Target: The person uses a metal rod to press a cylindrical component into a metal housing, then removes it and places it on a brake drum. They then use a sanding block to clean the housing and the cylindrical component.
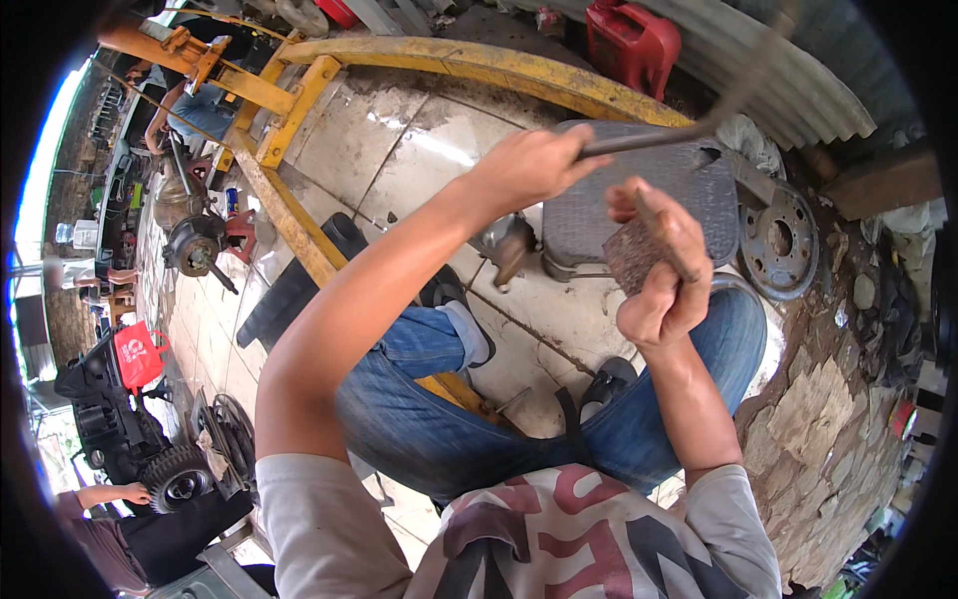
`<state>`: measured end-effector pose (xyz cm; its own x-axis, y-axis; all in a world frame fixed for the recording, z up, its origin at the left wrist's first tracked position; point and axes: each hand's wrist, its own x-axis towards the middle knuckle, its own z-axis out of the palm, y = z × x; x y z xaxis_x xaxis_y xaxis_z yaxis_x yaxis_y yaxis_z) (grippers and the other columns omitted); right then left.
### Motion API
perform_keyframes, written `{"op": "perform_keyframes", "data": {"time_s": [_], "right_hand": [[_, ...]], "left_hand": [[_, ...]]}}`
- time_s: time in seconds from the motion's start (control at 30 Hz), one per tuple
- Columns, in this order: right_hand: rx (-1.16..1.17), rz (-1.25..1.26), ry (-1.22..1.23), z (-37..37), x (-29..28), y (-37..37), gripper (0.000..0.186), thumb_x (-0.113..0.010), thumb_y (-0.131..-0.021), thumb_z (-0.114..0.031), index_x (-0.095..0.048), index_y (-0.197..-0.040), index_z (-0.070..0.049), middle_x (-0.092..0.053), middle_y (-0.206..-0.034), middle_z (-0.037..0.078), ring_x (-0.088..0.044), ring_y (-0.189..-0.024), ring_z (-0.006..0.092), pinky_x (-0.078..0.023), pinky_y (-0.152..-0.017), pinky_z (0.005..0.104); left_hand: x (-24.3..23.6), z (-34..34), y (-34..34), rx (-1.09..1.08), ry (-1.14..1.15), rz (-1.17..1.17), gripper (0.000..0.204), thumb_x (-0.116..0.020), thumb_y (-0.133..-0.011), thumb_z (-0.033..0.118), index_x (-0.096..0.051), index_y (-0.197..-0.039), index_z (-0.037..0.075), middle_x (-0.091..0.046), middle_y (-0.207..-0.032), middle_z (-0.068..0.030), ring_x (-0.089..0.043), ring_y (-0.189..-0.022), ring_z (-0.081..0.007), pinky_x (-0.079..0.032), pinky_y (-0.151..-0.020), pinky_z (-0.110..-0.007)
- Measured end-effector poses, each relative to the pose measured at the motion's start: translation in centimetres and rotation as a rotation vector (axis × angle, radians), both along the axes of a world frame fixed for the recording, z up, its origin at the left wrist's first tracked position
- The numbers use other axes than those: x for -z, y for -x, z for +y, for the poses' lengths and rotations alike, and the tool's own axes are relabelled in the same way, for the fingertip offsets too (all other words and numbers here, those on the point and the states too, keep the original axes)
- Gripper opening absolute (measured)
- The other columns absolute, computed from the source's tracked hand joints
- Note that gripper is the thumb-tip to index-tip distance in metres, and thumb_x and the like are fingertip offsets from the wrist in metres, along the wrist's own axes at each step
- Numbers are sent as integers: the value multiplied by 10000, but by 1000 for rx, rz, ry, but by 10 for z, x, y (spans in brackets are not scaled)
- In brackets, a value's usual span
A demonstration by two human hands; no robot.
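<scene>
My left hand [536,172] reaches across the middle with its fingers wrapped round one end of a dark bent metal bar [654,142]. The bar runs right, then bends up and away, and its far end is blurred. Just below and to the right, my right hand [667,262] is closed on a rough brown flat piece [631,257], whose kind I cannot make out. The bar and the piece are apart. Under both hands stands a dark grey block-like seat or box [579,225] with a worn, scratched top.
A yellow steel frame [469,65] spans the far side and left. Beyond the box lie a steel wheel rim [781,243] and a red jerry can [636,48]. An axle part [195,248], a red bag [138,356] and another person's hand [135,493] are at left.
</scene>
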<state>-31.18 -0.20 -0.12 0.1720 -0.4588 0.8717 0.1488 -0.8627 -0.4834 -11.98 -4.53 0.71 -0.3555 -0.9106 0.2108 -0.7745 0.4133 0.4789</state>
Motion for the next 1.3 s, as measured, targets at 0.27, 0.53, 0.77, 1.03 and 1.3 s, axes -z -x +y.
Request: {"op": "perform_keyframes", "data": {"time_s": [0.27, 0.53, 0.77, 1.03, 1.3], "right_hand": [[185, -170, -443, -21, -1, 6, 358, -362, -1027, -159, -474, -1305, 37, -620, -1176, 184, -633, -1001, 220, -520, -795, 322], [468, -165, -842, -90, 38, 48, 390, -411, -1022, -245, -490, -1343, -39, -677, -1022, 79, -572, -729, 102, -480, -568, 249], [899, 10, -844, -122, 83, 106, 366, -409, -1001, -204, -537, -1258, 22, -680, -1027, 133, -638, -790, 173, -492, -655, 311], [800, 99, -939, -117, 90, 96, 357, -407, -1014, -206, -527, -1242, 41, -660, -1077, 138, -639, -970, 212, -455, -848, 324], [810, 366, -829, -114, 106, 108, 359, -437, -1007, -230, -540, -1244, 19, -669, -1029, 152, -636, -920, 234, -468, -810, 346]], "left_hand": [[-43, 67, -43, -271, 24, 103, 289, -605, -945, 332, -612, -936, 44, -537, -545, -120, -567, -483, -261, -430, -479, -377], [-87, 93, -71, -491, 257, 723, 504, -579, -961, 407, -476, -583, 91, -434, -535, 73, -373, -473, -47, -258, -435, -250], [-105, 101, -95, -346, 297, 1276, 632, -468, -961, 567, -222, -543, 161, -223, -483, 49, -190, -420, -77, -174, -424, -265], [-105, 97, -83, -308, 198, 1305, 674, -316, -945, 686, -220, -542, 155, -194, -466, 45, -145, -423, -85, -152, -424, -266], [-106, 96, -89, -341, 124, 1433, 671, -272, -956, 679, -215, -533, 160, -185, -452, 47, -134, -410, -99, -170, -434, -275]]}}
